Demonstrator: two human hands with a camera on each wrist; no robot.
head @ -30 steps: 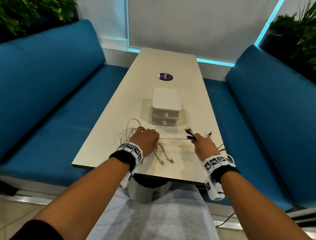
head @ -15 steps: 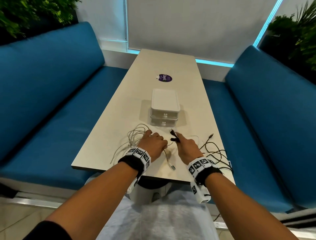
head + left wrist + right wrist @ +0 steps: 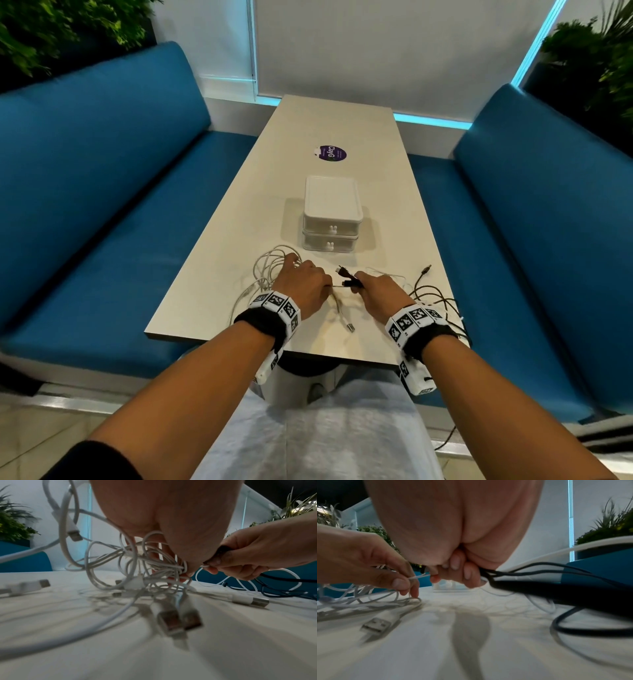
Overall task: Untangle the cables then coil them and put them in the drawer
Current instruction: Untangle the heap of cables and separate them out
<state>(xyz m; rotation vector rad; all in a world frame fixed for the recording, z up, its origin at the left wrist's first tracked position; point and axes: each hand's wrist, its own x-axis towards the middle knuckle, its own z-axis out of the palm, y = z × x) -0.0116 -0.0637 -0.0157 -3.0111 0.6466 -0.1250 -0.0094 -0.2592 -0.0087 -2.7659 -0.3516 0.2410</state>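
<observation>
A tangle of white cables (image 3: 270,270) (image 3: 130,566) lies near the table's front edge, with several USB plugs (image 3: 178,620) loose on the top. My left hand (image 3: 305,287) (image 3: 368,563) pinches a thin white strand (image 3: 418,577) of that tangle. Close beside it, my right hand (image 3: 375,294) (image 3: 257,555) grips black cables (image 3: 431,301) (image 3: 556,588), whose black plugs (image 3: 346,277) stick out of the fist. The thin strand runs straight between both hands. Behind them stands a white two-drawer box (image 3: 331,214), both drawers closed.
The long pale table (image 3: 383,192) has a purple sticker (image 3: 329,153) beyond the box. Blue benches (image 3: 102,192) flank it on both sides. Black cable loops hang over the table's right edge (image 3: 455,318). Plants stand in the back corners.
My hands have come together: the right hand moved left toward the left one, shortening the taut strand between them. The black cables now lie looser at the right.
</observation>
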